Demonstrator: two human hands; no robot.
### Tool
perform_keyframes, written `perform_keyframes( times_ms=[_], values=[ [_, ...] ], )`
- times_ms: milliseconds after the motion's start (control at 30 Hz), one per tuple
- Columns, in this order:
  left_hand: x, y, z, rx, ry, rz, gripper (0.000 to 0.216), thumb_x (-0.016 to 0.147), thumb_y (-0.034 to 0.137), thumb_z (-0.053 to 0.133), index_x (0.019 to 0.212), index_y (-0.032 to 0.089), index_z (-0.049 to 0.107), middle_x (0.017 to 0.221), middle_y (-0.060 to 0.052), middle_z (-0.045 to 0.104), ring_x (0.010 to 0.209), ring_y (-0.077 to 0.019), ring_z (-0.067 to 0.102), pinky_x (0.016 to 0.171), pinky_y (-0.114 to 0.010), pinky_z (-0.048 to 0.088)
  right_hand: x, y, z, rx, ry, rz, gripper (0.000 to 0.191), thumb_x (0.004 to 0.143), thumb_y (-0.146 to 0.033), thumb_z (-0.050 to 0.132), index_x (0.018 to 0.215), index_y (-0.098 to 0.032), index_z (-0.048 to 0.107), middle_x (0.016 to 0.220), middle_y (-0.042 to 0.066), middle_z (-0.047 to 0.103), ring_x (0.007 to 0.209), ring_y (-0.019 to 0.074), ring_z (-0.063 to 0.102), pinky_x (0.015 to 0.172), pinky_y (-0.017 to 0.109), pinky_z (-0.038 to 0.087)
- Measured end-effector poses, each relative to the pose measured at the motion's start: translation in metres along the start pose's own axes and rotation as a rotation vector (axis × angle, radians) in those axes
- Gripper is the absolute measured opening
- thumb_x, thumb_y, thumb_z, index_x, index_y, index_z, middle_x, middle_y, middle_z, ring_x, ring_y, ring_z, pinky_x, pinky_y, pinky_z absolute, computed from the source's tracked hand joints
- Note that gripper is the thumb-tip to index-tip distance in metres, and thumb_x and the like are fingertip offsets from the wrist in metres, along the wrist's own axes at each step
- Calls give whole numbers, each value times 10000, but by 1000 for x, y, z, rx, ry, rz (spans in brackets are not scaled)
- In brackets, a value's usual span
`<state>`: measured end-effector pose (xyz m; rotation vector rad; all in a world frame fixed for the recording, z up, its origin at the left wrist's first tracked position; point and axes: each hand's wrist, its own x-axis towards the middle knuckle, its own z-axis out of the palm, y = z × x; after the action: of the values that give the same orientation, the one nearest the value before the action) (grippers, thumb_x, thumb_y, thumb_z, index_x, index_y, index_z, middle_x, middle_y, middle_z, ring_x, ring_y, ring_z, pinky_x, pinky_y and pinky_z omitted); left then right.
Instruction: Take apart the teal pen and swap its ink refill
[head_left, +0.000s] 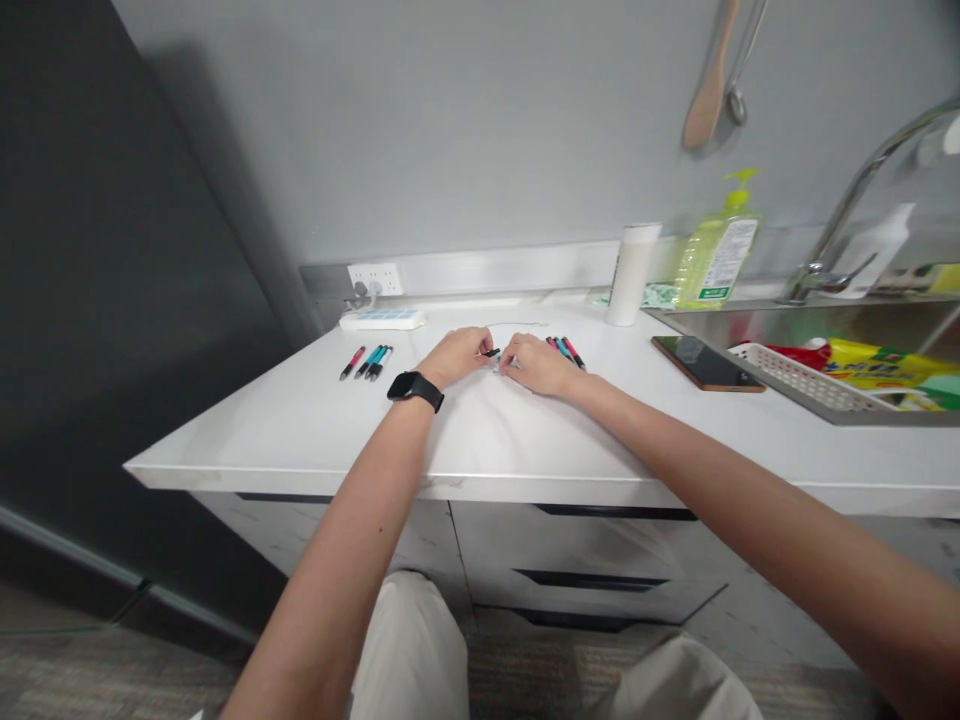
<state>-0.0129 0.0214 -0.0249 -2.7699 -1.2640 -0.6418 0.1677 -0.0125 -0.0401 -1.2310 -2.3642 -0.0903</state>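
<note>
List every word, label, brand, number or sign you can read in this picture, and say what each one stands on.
No text here can be read for certain.
Green soap bottle: it has a white label with a green patch; the print is too blurred.
Yellow package in the white basket: it has coloured characters, too small and smeared to read.
Power strip, phone, white cylinder, and watch on the left hand's wrist: no legible marking.

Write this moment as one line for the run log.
left hand: holds pen | right hand: same pen | pens left | phone right
</note>
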Motion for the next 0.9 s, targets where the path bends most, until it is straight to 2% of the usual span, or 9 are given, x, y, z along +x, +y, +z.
perform_keyframes(
  times_ms=[200,533,900],
  values=[
    [-1,4,-2,-14,10,12,123,763,159,573,876,161,622,873,-52,674,804,-163,606,769,-284,468,3,12,-10,37,120,84,154,852,-203,550,845,-154,695,900,87,620,885,193,568,849,306,416],
    [0,8,-4,-9,2,69,132,765,154,563,878,163,632,885,-54,666,812,-168,601,783,-293,468,2,12,-10,9,136,137,154,855,-199,546,843,-161,695,930,103,622,923,212,569,847,310,417],
    [0,10,-4,-10,9,95,144,786,178,557,898,166,646,890,-49,660,814,-166,598,797,-297,464,2,12,-11,28,138,113,172,868,-159,506,880,-153,678,931,102,626,921,206,565,842,302,413]
  ],
)
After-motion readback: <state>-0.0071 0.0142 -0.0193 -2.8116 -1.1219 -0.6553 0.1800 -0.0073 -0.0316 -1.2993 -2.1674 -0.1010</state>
